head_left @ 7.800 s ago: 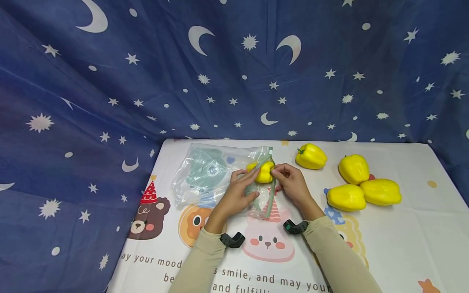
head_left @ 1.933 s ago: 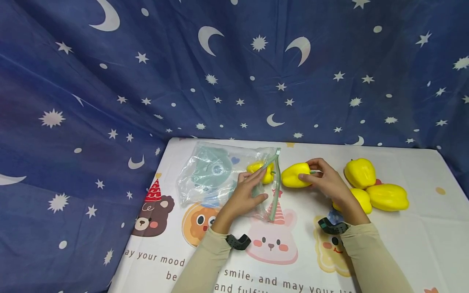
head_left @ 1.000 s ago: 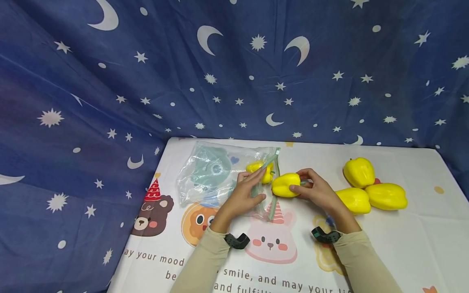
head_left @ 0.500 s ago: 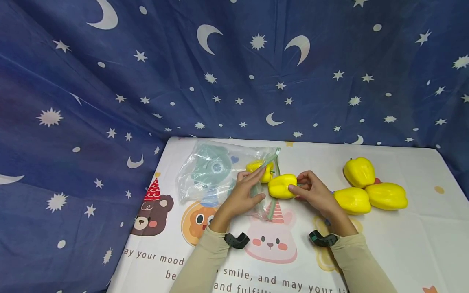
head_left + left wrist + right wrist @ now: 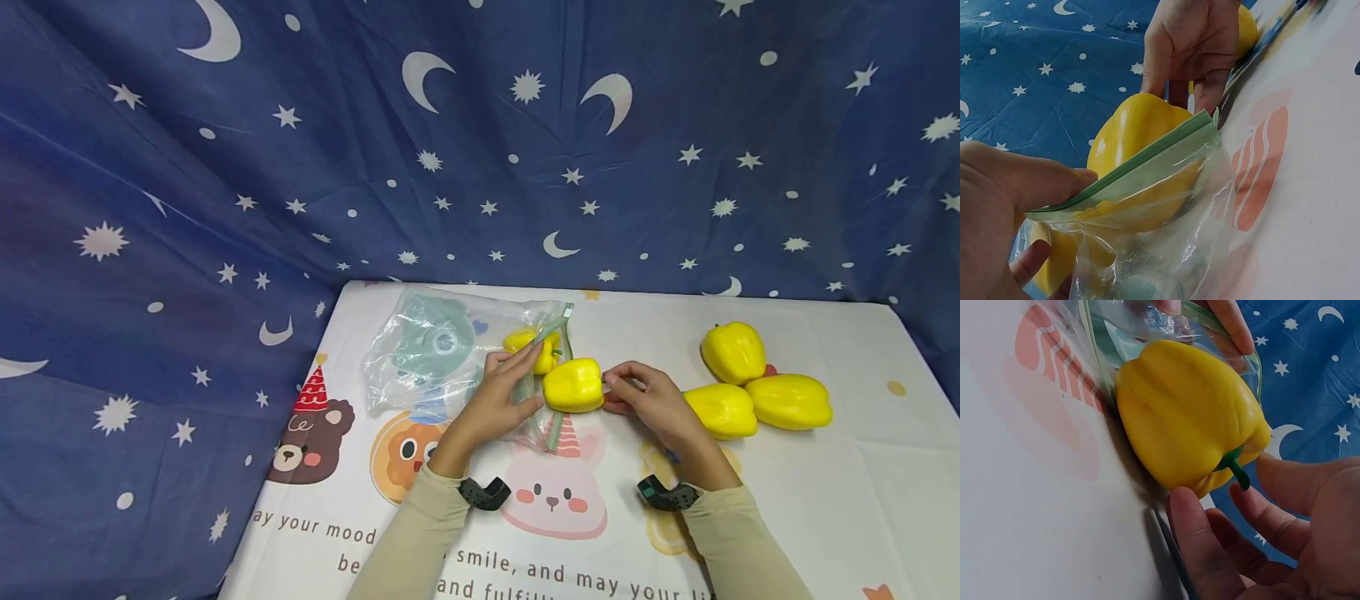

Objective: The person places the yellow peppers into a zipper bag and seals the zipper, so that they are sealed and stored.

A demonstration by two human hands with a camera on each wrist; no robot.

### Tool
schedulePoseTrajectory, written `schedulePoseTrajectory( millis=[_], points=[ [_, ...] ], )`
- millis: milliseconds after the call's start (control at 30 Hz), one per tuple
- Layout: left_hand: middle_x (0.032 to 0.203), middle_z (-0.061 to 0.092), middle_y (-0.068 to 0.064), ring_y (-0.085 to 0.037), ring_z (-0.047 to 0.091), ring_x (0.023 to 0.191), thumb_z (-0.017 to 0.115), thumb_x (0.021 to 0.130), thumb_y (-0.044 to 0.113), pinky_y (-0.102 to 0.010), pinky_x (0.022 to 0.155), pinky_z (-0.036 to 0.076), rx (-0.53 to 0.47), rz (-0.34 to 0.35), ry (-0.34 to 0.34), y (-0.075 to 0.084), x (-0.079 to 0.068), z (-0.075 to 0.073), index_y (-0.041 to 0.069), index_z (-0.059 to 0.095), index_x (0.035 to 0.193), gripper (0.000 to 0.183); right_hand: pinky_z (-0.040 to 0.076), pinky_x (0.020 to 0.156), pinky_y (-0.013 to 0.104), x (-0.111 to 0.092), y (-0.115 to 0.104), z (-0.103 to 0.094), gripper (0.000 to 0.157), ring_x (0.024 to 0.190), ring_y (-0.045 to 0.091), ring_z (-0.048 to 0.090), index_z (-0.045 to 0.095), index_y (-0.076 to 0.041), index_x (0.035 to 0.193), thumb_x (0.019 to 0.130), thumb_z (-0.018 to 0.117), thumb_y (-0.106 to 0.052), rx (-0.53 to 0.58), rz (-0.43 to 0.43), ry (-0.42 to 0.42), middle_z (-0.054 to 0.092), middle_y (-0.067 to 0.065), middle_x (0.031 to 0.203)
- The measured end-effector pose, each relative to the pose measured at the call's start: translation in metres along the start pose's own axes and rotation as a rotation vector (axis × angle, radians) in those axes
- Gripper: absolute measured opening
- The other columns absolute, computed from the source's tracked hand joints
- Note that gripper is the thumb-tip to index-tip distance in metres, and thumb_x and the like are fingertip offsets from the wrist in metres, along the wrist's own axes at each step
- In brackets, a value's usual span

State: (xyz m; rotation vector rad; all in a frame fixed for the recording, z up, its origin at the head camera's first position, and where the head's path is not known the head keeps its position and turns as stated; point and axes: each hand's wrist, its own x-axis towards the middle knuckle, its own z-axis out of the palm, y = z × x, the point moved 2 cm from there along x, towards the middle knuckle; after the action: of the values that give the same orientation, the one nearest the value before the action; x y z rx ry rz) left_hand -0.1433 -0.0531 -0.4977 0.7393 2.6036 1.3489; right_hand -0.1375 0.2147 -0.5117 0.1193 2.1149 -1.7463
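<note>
A clear zip bag [image 5: 495,312] with a green-edged mouth and a pale green print lies flat, its mouth toward the right. My left hand [image 5: 495,400] holds the mouth's edge, thumb along the green strip [image 5: 1141,159] in the left wrist view. Inside the mouth sits one yellow bell pepper [image 5: 517,340], partly under the left fingers. A second yellow bell pepper [image 5: 573,385] lies at the opening, its blunt end behind the clear film and its green stem [image 5: 1235,465] facing outward. Thumb and fingertips of my right hand [image 5: 656,408] hold its stem end from both sides.
Further right, three yellow bell peppers lie close together: one behind [image 5: 733,352], one in front [image 5: 722,410], one on the right [image 5: 791,402]. A printed white cloth [image 5: 847,500] covers the table. A blue star-patterned curtain [image 5: 480,150] hangs behind and at the left.
The right hand has brought the bell pepper from the back of the table leftward to the bag's mouth. Its grip has slid back to the stem end. The left hand has stayed at the bag.
</note>
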Motion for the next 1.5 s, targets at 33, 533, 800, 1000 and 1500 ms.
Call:
schedulePoseTrajectory(
  millis=[33, 533, 800, 1000, 1500],
  points=[
    [0.168, 0.028, 0.011, -0.027, 0.029, 0.136, 0.072, 0.090, 0.015, -0.046, 0.112, 0.036, -0.002, -0.001, 0.000, 0.000, 0.000, 0.000, 0.024, 0.031, 0.162, 0.083, 0.060, 0.088, 0.032, 0.000, 0.001, 0.000, 0.042, 0.098, 0.017, 0.069, 0.056, 0.005, 0.126, 0.103, 0.062, -0.030, 0.005, -0.001, -0.001, 0.054, 0.023, 0.126],
    [0.169, 0.025, 0.011, -0.027, 0.030, 0.135, 0.075, 0.089, 0.014, -0.046, 0.110, 0.037, -0.002, 0.017, -0.003, 0.005, -0.001, 0.000, 0.022, 0.030, 0.162, 0.086, 0.061, 0.083, 0.035, 0.002, 0.005, 0.010, 0.030, 0.091, 0.016, 0.072, 0.057, 0.011, 0.121, 0.102, 0.062, -0.012, 0.111, -0.011, -0.007, 0.057, 0.019, 0.117],
    [0.169, 0.023, 0.012, -0.026, 0.031, 0.135, 0.075, 0.089, 0.012, -0.045, 0.109, 0.039, -0.006, 0.019, -0.003, 0.005, -0.001, 0.001, 0.021, 0.029, 0.162, 0.087, 0.061, 0.083, 0.035, 0.003, 0.004, 0.016, 0.028, 0.089, 0.017, 0.071, 0.058, 0.012, 0.119, 0.102, 0.062, -0.010, 0.135, -0.005, -0.011, 0.057, 0.019, 0.115],
    [0.169, 0.022, 0.015, -0.025, 0.031, 0.134, 0.074, 0.090, 0.014, -0.042, 0.106, 0.041, -0.012, 0.012, -0.008, 0.004, -0.001, 0.000, 0.024, 0.028, 0.163, 0.086, 0.062, 0.082, 0.035, 0.004, 0.004, 0.020, 0.027, 0.088, 0.017, 0.072, 0.059, 0.012, 0.118, 0.101, 0.063, -0.009, 0.137, -0.008, -0.022, 0.057, 0.021, 0.116],
    [0.169, 0.022, 0.012, -0.026, 0.029, 0.139, 0.073, 0.092, 0.016, -0.048, 0.115, 0.035, -0.008, 0.035, -0.018, 0.007, -0.002, 0.000, 0.019, 0.029, 0.163, 0.084, 0.063, 0.077, 0.037, 0.003, 0.001, 0.022, 0.031, 0.097, 0.016, 0.070, 0.062, 0.012, 0.115, 0.098, 0.068, -0.014, 0.064, -0.053, -0.034, 0.059, 0.023, 0.130]
  ],
)
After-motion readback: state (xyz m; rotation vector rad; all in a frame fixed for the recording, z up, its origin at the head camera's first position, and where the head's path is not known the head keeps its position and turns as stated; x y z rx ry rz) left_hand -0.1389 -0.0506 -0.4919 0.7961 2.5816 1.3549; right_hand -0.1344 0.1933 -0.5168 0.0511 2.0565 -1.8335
